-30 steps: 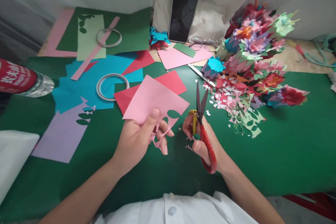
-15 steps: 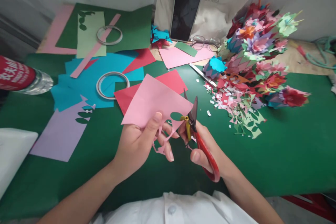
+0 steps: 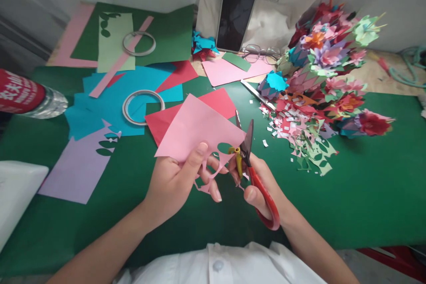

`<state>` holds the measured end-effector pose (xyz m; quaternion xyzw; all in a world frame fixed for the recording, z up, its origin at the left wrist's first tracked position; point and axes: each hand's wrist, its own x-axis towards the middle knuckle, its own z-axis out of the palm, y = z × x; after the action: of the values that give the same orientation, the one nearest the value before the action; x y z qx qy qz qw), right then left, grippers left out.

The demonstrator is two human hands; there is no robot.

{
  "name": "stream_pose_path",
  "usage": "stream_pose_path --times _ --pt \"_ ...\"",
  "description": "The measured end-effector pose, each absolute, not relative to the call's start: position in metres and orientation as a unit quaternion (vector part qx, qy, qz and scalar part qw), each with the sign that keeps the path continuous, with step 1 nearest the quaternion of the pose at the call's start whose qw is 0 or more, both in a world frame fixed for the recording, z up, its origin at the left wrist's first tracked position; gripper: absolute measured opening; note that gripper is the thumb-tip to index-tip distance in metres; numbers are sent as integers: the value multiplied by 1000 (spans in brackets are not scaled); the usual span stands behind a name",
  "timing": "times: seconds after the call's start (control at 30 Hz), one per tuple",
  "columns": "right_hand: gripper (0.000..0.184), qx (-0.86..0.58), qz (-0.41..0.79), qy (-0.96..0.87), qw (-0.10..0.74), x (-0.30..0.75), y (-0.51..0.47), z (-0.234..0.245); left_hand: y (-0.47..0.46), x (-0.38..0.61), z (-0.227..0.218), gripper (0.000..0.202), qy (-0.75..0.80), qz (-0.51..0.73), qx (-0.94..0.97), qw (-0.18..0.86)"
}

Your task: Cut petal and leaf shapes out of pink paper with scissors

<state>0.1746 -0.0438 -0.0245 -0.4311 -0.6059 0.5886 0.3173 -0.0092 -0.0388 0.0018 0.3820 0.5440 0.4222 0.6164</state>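
My left hand [image 3: 176,179] pinches a sheet of pink paper [image 3: 196,126] between thumb and fingers. Oval holes and thin cut strips run along the sheet's lower right edge, with ragged scraps hanging under my thumb. My right hand [image 3: 258,186] grips red-handled scissors [image 3: 264,195]. Their dark blades are parted and point away from me, close to the paper's right corner. A small yellow piece [image 3: 238,159] shows beside the pivot; I cannot make out what it is. Beneath the pink sheet lies red paper [image 3: 218,102] on the green table surface [image 3: 366,195].
Coloured paper flowers [image 3: 328,53] and a pile of paper scraps [image 3: 313,146] are at right, near a cutter knife [image 3: 258,94]. Tape rolls [image 3: 143,106] lie on blue paper [image 3: 109,120], with purple paper [image 3: 81,168] nearer me. A bottle [image 3: 26,95] stands left; a phone [image 3: 238,6] leans behind.
My right hand and the scissors have shifted very slightly to the right. The scissor blades have tilted a little. The pink sheet stays nearly where it was in my left hand.
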Motion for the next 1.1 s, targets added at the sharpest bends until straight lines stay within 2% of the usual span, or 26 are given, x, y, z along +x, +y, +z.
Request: stream_pose_path --times 0.17,0.3,0.53,0.67,0.83,1.1 --pt "64 -440 584 -601 324 174 -44 -23 -38 -8 3 45 534 408 398 624" --pt "62 -449 580 -597 325 175 -44 -22 -38 -5 10 38 580 438 384 570" --pt "63 -458 602 -575 313 179 -44 -24 -35 -12 13 47 584 441 444 518" --pt "64 -459 598 -583 304 182 -42 -22 -31 -21 13 42 562 435 456 535" --pt "67 -467 591 -598 275 182 -38 -17 -26 -25 27 31 612 421 430 513" --pt "69 -477 582 -612 242 185 -38 -13 -24 -32 29 26 617 443 421 496"
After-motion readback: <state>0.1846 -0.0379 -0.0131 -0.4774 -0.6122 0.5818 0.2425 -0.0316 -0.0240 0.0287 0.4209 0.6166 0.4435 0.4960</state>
